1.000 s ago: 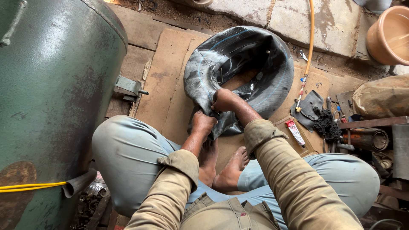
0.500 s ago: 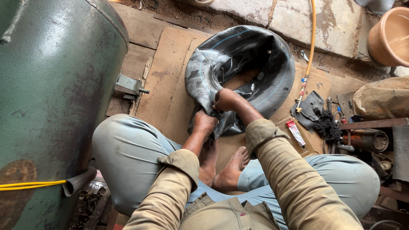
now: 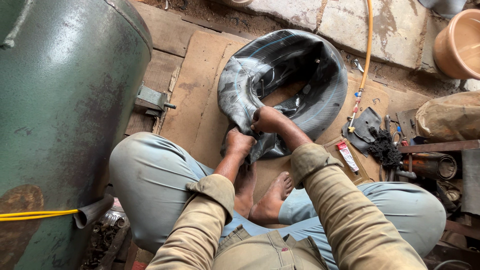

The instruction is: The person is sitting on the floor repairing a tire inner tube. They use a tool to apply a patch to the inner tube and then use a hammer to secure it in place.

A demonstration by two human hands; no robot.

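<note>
Sitting cross-legged on the floor, bare feet (image 3: 267, 200) tucked in between the knees. Both hands busy on a black rubber inner tube (image 3: 285, 80) lying on a flat sheet of cardboard (image 3: 200, 100), straight out front past the feet. Left hand (image 3: 239, 143) closed tight around the near edge of the tube, fingers curled under, bunching the rubber. Right hand (image 3: 267, 119) just beside it, also clenched on a fold of the same tube, a bit further up. Hands nearly touching each other. Tube looks limp and squashed on the near side, rounder at the far side, with thin pale blue lines running along it.

Big green metal tank (image 3: 60, 100) filling the left side, rusty near the bottom, yellow cord (image 3: 35, 215) across its lower part. Yellow hose (image 3: 367, 50) running down from the top, ending right of the tube. Small red and white tube of glue (image 3: 347, 155) lying near the right elbow, dark rubber scraps (image 3: 382, 147) and some tools just beyond. Terracotta-coloured pot (image 3: 457, 45) way off in the top right corner.
</note>
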